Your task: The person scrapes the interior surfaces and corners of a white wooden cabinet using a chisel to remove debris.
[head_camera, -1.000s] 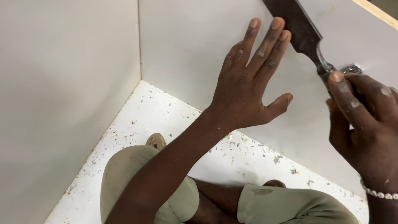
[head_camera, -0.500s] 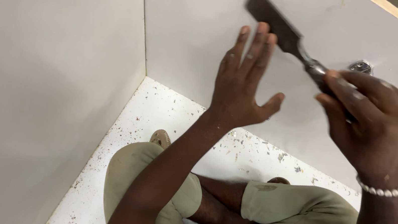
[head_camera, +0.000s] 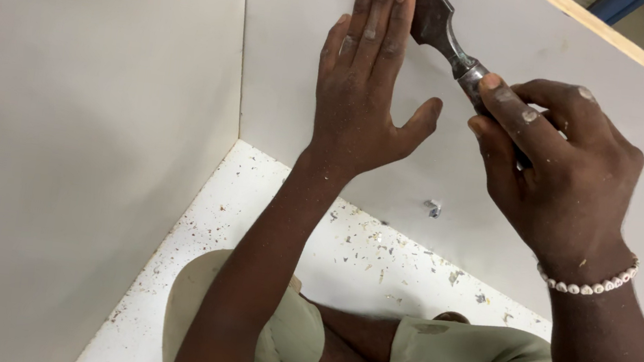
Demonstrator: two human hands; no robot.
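My left hand (head_camera: 369, 76) lies flat and open against the white back panel (head_camera: 301, 80), fingers pointing up to the top edge of the view. My right hand (head_camera: 556, 173) grips the handle of a wide dark chisel (head_camera: 438, 22). The chisel's blade slants up and left, and its end is hidden behind my left fingertips. A bead bracelet (head_camera: 587, 286) circles my right wrist.
I sit cross-legged inside a white cabinet box. A white side panel (head_camera: 71, 158) stands on the left, meeting the back panel in a corner. The floor panel (head_camera: 254, 197) is littered with small chips. A small metal bit (head_camera: 433, 208) shows on the back panel.
Both hands have moved left and up along the back panel. The chisel blade has slid behind my left fingers. The metal bit formerly beside my right hand now shows below it.
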